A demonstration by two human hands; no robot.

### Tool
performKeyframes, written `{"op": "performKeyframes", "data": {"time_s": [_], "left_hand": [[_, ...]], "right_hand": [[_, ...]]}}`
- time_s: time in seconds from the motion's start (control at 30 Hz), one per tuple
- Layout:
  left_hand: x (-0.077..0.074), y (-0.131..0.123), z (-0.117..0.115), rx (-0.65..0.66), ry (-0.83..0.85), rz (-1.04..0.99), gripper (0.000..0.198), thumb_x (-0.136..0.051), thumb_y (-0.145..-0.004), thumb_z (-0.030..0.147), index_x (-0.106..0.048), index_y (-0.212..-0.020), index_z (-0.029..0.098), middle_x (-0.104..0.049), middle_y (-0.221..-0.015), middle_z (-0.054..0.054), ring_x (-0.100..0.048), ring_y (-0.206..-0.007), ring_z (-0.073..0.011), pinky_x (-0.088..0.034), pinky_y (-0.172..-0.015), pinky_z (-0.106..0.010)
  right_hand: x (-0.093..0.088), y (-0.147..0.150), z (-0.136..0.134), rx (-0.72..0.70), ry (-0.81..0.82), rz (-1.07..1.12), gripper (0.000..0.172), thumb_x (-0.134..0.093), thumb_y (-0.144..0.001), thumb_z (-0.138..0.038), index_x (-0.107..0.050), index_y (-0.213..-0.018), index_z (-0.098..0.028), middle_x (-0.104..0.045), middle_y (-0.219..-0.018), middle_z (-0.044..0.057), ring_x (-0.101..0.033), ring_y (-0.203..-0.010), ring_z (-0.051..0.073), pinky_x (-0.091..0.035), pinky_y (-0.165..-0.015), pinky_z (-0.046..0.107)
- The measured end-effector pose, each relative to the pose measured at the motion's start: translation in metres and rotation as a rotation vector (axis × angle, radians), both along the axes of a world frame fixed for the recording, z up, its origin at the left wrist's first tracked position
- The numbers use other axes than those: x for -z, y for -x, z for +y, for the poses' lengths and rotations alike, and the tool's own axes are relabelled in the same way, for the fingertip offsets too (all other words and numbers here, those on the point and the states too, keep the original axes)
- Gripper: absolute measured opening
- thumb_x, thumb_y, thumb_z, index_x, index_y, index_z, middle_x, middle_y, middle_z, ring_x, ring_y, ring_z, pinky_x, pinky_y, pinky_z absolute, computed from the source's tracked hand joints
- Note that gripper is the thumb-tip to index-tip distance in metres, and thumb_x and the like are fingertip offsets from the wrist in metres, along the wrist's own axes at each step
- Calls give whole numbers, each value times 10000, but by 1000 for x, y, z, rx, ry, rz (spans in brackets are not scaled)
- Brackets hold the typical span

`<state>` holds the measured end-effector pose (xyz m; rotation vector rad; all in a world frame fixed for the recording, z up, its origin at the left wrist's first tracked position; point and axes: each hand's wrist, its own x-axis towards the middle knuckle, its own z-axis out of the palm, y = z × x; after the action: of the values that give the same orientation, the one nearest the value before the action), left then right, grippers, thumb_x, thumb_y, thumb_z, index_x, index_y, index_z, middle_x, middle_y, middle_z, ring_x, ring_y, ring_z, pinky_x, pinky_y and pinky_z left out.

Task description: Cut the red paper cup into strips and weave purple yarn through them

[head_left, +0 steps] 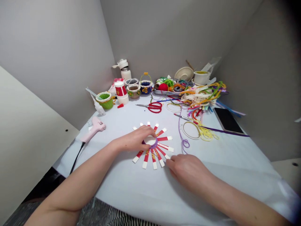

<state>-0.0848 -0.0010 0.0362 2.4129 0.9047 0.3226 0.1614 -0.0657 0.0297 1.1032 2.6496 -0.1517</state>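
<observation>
Red-and-white paper fan (164, 138) under left grip (135, 139), right grip (185, 169) beside

Table (131, 188) w/ splayed cup (163, 138), scissors (154, 107), glue gun (95, 128)

Home craft corner, glue gun (95, 129), scissors (151, 107), yarn tray (169, 88), white table (131, 188)

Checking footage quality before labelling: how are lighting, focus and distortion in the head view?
Head view: soft, even light, faint shadows under the left hand and right hand; the cut paper cup is sharp; wide-angle distortion bends the table edges; the top right corner is darkened.
</observation>
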Motion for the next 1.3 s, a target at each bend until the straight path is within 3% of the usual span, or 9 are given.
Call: {"op": "performKeyframes", "data": {"time_s": [0.1, 0.23, 0.43, 0.87, 1.13, 1.3], "left_hand": [[1, 1, 1, 4, -8, -1, 318, -602, -845, 143, -575, -1151, 225, -611, -1180, -65, -511, -1156, -248, -424, -1011, -395], [1, 2, 3, -26, -14, -14, 326, -593, -848, 159, -568, -1167, 224, -607, -1235, -77, -514, -1180, -257, -434, -1001, -400], [2, 2, 3, -30, -22, 2, 335, -594, -834, 148, -571, -1160, 220, -608, -1244, -82, -519, -1177, -265, -438, -999, -406], [2, 2, 3, -24, -25, -2, 297, -601, -837, 149, -576, -1125, 217, -612, -1229, -82, -515, -1166, -259, -430, -1007, -409], [2, 1, 4, -15, -25, -12, 303, -604, -825, 134, -584, -1116, 217, -615, -1169, -72, -516, -1147, -260, -425, -1005, -409], [2, -6, -3, 44, 2, -49, 361, -596, -789, 89, -587, -1126, 220, -614, -1187, -68, -527, -1152, -246, -428, -1024, -396]], "right_hand": [[-8, -3, 7, 115, -24, -4, 196, -507, -943, -142, -687, -881, -184, -705, -796, 74, -649, -691, 209, -173, -534, 317], [-13, -12, 21, 209, 8, 148, 251, -482, -982, -227, -671, -820, -191, -692, -821, 69, -643, -739, 201, -268, -566, 291], [-11, -25, 40, 197, 197, 447, 250, -508, -976, -283, -700, -837, -203, -703, -815, 42, -622, -741, 181, -375, -649, 270], [-15, -27, 38, 70, 420, 452, 211, -556, -936, -266, -708, -801, -212, -702, -746, 1, -579, -670, 139, -376, -628, 230], [-1, -15, 53, 350, 137, 477, 204, -542, -917, -274, -693, -801, -201, -707, -776, 34, -598, -688, 163, -349, -614, 253], [16, -8, 62, 418, -49, 516, 218, -525, -936, -288, -663, -794, -197, -702, -802, 46, -601, -730, 176, -346, -640, 264]]}}
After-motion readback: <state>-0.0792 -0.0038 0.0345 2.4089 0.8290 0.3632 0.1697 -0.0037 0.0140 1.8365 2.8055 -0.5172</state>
